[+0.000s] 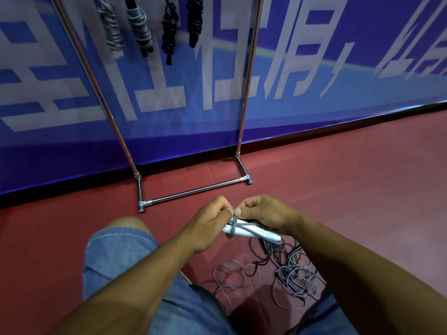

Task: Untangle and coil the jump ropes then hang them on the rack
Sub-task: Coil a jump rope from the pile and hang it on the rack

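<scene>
Faded blue denim shorts [116, 257] (pale stitched hem) and bare forearms [154, 267].

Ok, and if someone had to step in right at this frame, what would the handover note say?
Left hand: holds the cord-wrapped end of the white-handled rope.
Right hand: pinches the same rope beside it, thumb on top.
Rack stands ahead by the wall; four coiled ropes hang on it, so those are done.
Tangled ropes lie on the floor below the hands; the held rope's cord seems to trail into them.
Left to do: finish coiling this rope, hang it, then sort the tangle.
</scene>
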`<state>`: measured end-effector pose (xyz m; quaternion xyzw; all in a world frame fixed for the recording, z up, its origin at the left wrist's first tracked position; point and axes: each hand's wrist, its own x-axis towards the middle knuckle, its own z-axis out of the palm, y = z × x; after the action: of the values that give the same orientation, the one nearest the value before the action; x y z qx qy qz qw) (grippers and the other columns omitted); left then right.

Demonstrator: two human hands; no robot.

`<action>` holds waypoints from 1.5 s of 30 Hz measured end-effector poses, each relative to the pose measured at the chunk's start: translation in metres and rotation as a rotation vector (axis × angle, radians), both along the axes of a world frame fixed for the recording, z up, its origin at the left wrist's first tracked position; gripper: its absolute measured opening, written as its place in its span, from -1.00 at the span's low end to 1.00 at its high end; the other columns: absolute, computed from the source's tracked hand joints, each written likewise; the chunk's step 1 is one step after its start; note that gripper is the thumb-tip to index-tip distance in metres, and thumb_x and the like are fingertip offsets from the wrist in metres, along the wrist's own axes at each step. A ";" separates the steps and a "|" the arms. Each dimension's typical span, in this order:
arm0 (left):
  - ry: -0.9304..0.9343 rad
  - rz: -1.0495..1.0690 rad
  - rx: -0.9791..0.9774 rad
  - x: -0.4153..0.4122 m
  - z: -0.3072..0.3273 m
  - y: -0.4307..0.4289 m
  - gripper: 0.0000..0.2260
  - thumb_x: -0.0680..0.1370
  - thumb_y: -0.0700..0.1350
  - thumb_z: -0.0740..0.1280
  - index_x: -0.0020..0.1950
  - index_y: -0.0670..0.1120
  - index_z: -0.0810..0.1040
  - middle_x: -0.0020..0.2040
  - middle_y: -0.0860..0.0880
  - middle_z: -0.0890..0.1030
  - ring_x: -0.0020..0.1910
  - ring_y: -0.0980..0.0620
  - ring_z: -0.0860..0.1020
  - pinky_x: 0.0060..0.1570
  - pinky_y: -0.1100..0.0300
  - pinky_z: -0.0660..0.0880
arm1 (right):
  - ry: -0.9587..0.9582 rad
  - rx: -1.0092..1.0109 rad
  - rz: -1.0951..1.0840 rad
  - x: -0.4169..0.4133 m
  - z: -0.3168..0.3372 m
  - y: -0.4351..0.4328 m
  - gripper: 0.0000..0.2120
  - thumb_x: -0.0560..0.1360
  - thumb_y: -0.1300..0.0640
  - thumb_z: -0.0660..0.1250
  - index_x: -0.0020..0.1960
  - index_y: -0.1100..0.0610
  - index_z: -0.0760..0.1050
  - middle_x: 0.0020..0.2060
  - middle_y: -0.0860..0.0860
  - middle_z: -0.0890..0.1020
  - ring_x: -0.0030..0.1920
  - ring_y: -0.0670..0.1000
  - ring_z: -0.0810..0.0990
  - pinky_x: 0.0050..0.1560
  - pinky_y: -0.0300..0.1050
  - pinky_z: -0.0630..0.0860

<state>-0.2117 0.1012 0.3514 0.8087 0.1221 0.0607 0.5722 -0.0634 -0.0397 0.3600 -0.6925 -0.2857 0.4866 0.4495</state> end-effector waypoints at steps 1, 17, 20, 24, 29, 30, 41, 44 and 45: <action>-0.010 0.000 0.010 0.001 0.001 -0.001 -0.73 0.62 0.17 0.26 -0.09 -0.01 0.48 -0.34 0.17 0.56 -0.32 0.19 0.45 -0.22 0.16 0.41 | 0.023 -0.009 -0.006 0.001 0.001 -0.001 -0.67 0.38 -0.15 0.55 -0.14 0.12 0.63 -0.27 0.15 0.56 -0.31 0.07 0.43 -0.33 -0.12 0.33; -0.010 0.000 0.011 0.002 0.003 -0.006 -0.80 0.64 0.03 0.34 -0.09 -0.03 0.45 -0.34 -0.04 0.64 -0.34 0.10 0.59 -0.26 0.20 0.48 | 0.141 -0.008 0.001 -0.002 0.006 -0.004 -0.69 0.46 -0.07 0.47 -0.09 0.20 0.60 -0.34 0.09 0.54 -0.40 -0.02 0.43 -0.40 -0.16 0.34; -0.049 0.069 -0.117 0.009 0.009 -0.009 -0.80 0.54 0.07 0.36 -0.11 -0.03 0.44 -0.41 -0.03 0.56 -0.50 0.16 0.44 -0.44 0.29 0.34 | 0.275 0.015 0.000 0.003 0.009 -0.006 -0.70 0.53 0.02 0.45 0.03 0.29 0.60 -0.30 0.10 0.60 -0.42 -0.06 0.53 -0.42 -0.23 0.45; -0.135 0.180 -0.385 0.019 0.027 -0.017 -0.93 0.60 -0.08 0.30 -0.03 -0.06 0.46 -0.35 -0.15 0.51 -0.58 0.19 0.38 -0.57 0.36 0.27 | 0.600 0.105 -0.160 0.003 0.010 -0.007 -0.80 0.48 0.09 0.42 0.03 0.18 0.56 -0.29 0.14 0.53 -0.51 -0.07 0.49 -0.55 -0.26 0.38; -0.210 0.458 -0.168 0.033 0.017 -0.010 -0.91 0.66 -0.06 0.28 -0.01 0.01 0.55 -0.29 0.02 0.55 -0.41 0.19 0.45 -0.38 0.32 0.39 | 0.529 0.093 -0.365 -0.027 0.010 0.017 -0.81 0.66 0.17 0.16 -0.04 0.10 0.51 -0.42 -0.07 0.43 -0.51 -0.16 0.30 -0.52 -0.34 0.19; -0.197 0.471 -0.071 0.032 0.012 -0.008 -0.89 0.68 -0.08 0.27 -0.02 0.02 0.54 -0.27 0.05 0.57 -0.37 0.21 0.46 -0.32 0.32 0.40 | 0.441 0.098 -0.400 -0.034 0.010 0.022 -0.80 0.65 0.20 0.16 -0.06 0.09 0.53 -0.42 -0.05 0.43 -0.51 -0.14 0.29 -0.50 -0.30 0.18; -0.114 0.565 0.310 0.016 -0.003 0.019 -0.78 0.60 0.13 0.13 0.01 0.02 0.46 -0.22 0.09 0.61 -0.23 0.05 0.58 -0.20 0.05 0.48 | -0.718 -0.134 -0.050 -0.070 0.019 0.027 -0.75 0.54 0.02 0.29 -0.27 0.11 0.48 -0.37 0.05 0.61 -0.33 0.09 0.59 -0.31 -0.03 0.47; -0.051 0.468 0.398 0.007 -0.012 0.029 -0.69 0.54 0.21 0.07 -0.01 0.04 0.45 -0.24 0.04 0.63 -0.22 -0.06 0.61 -0.18 -0.04 0.53 | -0.954 -0.149 0.082 -0.071 0.030 0.021 -0.81 0.53 -0.03 0.28 -0.22 0.02 0.49 -0.26 -0.02 0.56 -0.18 0.09 0.53 -0.28 -0.07 0.33; -0.033 0.434 0.423 0.004 -0.014 0.031 -0.69 0.53 0.22 0.08 -0.01 0.04 0.45 -0.24 0.03 0.64 -0.21 -0.09 0.61 -0.16 -0.04 0.53 | -0.975 -0.113 0.083 -0.069 0.033 0.020 -0.86 0.54 -0.04 0.28 -0.11 -0.03 0.56 -0.19 -0.05 0.60 -0.12 0.05 0.55 -0.24 -0.09 0.33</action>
<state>-0.2074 0.1319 0.3373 0.8639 0.2676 0.2187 0.3665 -0.1324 -0.0197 0.3935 -0.8508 -0.4634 0.1383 0.2055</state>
